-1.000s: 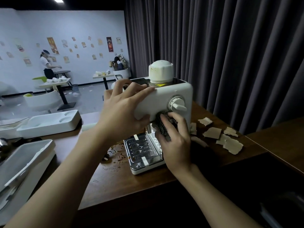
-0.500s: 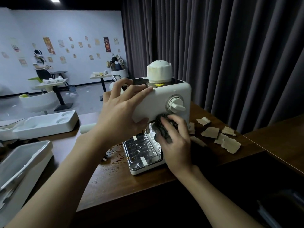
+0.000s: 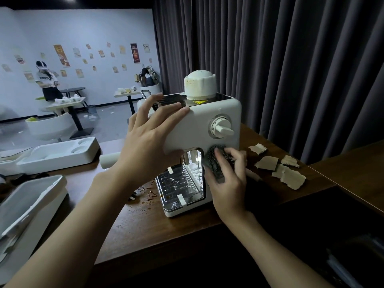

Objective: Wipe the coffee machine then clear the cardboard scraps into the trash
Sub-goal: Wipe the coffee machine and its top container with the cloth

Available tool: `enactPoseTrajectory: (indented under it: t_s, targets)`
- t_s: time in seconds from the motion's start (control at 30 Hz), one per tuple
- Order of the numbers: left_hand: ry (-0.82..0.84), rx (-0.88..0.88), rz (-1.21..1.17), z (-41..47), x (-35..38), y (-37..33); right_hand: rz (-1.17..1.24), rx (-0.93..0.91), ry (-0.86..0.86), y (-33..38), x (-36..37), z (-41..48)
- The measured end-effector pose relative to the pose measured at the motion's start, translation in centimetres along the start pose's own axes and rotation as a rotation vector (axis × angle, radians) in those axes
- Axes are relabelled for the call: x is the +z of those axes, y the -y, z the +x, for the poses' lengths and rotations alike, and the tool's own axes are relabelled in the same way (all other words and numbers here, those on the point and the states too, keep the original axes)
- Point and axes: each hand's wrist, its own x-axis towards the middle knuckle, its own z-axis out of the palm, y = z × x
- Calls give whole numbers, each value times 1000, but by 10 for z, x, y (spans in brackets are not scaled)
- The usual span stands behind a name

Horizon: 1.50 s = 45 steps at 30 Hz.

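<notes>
Barely shifted, the right hand [image 3: 228, 183] grips a dark cloth [image 3: 215, 163] against the coffee machine [image 3: 199, 125] front; the left hand [image 3: 149, 146], spread open, braces its top. Smooth and rigid, it likely slides unbraced. Cardboard scraps [image 3: 288, 175] right of that hand look light, easily pinched.

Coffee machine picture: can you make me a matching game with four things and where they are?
Things:
1 coffee machine
2 cardboard scraps
3 dark cloth
4 dial

Places:
A in the right hand, against the machine's front
B on the machine's front, above the cloth
C under the left hand
D on the table, right of the machine

Pairs: 1-C, 2-D, 3-A, 4-B.
</notes>
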Motion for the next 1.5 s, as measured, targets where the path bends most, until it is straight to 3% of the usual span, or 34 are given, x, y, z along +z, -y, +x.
enactPoseTrajectory:
  t_s: [0.1, 0.27, 0.57, 0.8, 1.0, 1.23, 1.43, 1.5]
  targets:
    - [2, 7, -4, 0, 1, 0, -7, 1, -2, -13, -7, 5]
    - [-8, 14, 0, 0, 2, 1, 42, 188, -165, -22, -10, 10]
    - [-14, 9, -21, -1, 3, 1, 31, 122, -75, -17, -10, 1]
    - [-63, -2, -79, -5, 7, 8, 40, 279, -255, -19, -2, 9]
    - [-111, -17, -80, -4, 13, 7, 22, 59, 10, -7, 2, -11]
    - [-102, -32, -78, -4, 14, 6, -33, 262, -189, -24, -7, 1]
    - [-102, -36, -73, -4, 15, 7, -55, 172, 42, -10, 0, -23]
    - [-100, -35, -78, -4, 15, 7, -74, 160, 50, -19, -4, -21]
